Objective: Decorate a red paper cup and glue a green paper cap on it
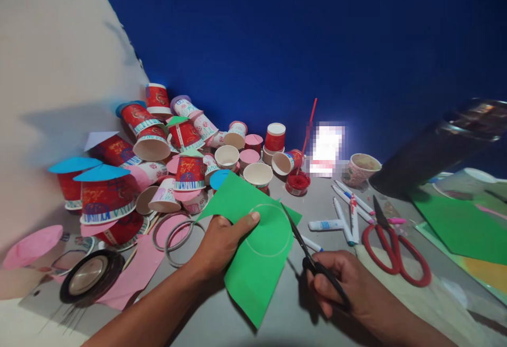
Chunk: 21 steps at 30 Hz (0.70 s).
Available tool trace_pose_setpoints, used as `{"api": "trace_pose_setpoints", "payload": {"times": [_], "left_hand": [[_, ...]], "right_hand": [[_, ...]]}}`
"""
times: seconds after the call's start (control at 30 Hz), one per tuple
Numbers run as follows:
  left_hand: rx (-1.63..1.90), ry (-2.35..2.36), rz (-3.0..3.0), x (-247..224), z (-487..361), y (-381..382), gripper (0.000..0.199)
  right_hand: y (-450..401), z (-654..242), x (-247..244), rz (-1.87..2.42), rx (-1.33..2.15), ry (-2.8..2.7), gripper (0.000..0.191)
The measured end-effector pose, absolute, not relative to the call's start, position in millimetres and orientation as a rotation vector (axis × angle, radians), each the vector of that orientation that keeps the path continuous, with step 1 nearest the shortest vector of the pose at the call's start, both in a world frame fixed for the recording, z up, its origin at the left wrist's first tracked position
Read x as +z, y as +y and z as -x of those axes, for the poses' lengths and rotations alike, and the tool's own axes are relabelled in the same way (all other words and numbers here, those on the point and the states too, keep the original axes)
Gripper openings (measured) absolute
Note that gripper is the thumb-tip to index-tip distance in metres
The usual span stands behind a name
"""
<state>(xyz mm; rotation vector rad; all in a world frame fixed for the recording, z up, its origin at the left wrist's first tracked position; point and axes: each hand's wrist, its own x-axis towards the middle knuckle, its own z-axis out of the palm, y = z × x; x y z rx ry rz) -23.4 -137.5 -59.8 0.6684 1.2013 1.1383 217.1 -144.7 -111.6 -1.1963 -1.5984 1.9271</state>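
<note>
In the head view, the left hand point(219, 241) is pinching under its thumb a green paper sheet point(249, 283) bearing a pale circle point(271, 233), while the right hand point(344, 278) is gripping black-handled metal scissors point(310, 262), their blades meeting the sheet's edge beyond its fingers.

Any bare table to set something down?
Free: grey tabletop between green paper sheet and right hand; smaller patch between round red jar and white-barrelled markers. Crowded: left side, heaped with red and white paper cups.

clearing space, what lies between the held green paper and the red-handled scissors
Head view: black scissors in the right hand, with white markers beyond.
</note>
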Motion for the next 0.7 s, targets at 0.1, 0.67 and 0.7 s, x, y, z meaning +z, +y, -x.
{"api": "trace_pose_setpoints", "payload": {"times": [0.1, 0.67, 0.7], "left_hand": [[1.139, 1.218, -0.682, -57, 24, -138, 0.039], [1.093, 1.248, -0.754, -62, 35, -135, 0.047], [1.088, 1.245, -0.765, -61, 36, -135, 0.047]], "right_hand": [[-144, -217, -111, 1.191, 1.935, -1.594, 0.081], [-144, -214, -103, 1.191, 1.964, -1.600, 0.078], [-144, -215, -103, 1.193, 1.967, -1.603, 0.078]]}}
